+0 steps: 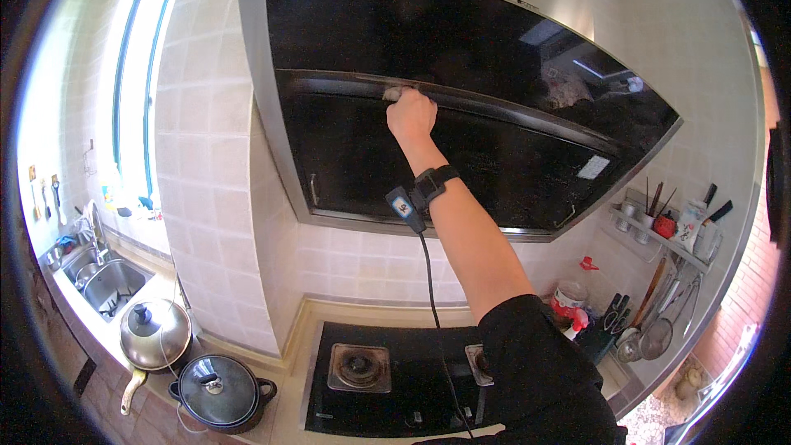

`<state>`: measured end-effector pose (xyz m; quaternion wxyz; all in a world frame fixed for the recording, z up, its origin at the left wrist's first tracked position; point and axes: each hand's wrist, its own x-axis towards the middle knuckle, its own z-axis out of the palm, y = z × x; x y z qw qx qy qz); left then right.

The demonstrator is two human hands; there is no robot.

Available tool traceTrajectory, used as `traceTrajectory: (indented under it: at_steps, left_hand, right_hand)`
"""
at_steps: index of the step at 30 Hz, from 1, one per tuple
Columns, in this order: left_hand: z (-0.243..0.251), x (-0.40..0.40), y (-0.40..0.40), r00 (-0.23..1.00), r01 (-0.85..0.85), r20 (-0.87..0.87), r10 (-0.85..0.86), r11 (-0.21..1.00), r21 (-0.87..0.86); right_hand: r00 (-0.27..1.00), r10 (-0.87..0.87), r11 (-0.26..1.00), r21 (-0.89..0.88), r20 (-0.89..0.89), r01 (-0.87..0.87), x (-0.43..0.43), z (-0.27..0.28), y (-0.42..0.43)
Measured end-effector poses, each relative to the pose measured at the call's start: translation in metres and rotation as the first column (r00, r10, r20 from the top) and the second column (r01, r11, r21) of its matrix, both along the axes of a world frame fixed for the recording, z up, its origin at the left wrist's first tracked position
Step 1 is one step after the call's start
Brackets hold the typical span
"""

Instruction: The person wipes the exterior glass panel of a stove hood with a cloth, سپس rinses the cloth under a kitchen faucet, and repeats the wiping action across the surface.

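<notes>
My right hand (pixel 413 112) is raised in a fist against the black front of a range hood (pixel 371 18), at the long ledge that crosses it. A small greyish wad (pixel 392 93), seemingly a cloth, shows at the fist's left side; the fingers hide most of it. A black band with a sensor box (pixel 428 185) circles the wrist, and a black cable (pixel 431 284) hangs from it. My left hand is out of view. Below the hood lies a black glass gas cooktop (pixel 408 352), partly covered by my sleeve.
Left of the cooktop stand a lidded black pot (pixel 217 388) and a lidded steel pan (pixel 156 334). Further left is a steel sink (pixel 117 284). At right, a wall rack (pixel 664 241) holds utensils, with a plastic bottle (pixel 570 296) and scissors (pixel 615 315) near it.
</notes>
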<state>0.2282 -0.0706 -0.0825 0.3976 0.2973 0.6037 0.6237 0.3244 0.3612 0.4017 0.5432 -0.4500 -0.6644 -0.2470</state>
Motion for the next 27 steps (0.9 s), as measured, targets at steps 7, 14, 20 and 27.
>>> traceTrajectory:
  at_steps: [7, 14, 20, 27]
  left_hand:
    - [0.006, 0.001, -0.004, 1.000, -0.018, -0.006, 0.018, 1.000, -0.004]
    - [0.008, 0.005, -0.010, 0.997, -0.082, -0.011, 0.082, 0.997, 0.004]
    - [0.000, 0.010, -0.015, 0.994, -0.113, -0.006, 0.113, 0.993, 0.027]
    - [0.030, 0.010, 0.015, 0.969, -0.051, -0.236, 0.077, 0.992, 0.112]
  right_hand:
    - [0.993, 0.113, 0.993, 0.028, 0.032, -0.114, -0.025, -0.002, 0.005]
    - [0.757, 0.652, 0.736, 0.214, 0.032, -0.643, -0.025, -0.009, 0.010]
    - [0.538, 0.834, 0.549, 0.292, -0.123, -0.783, -0.006, -0.020, -0.003]
    - [0.141, 0.918, 0.250, 0.267, -0.370, -0.931, 0.040, -0.052, -0.040]
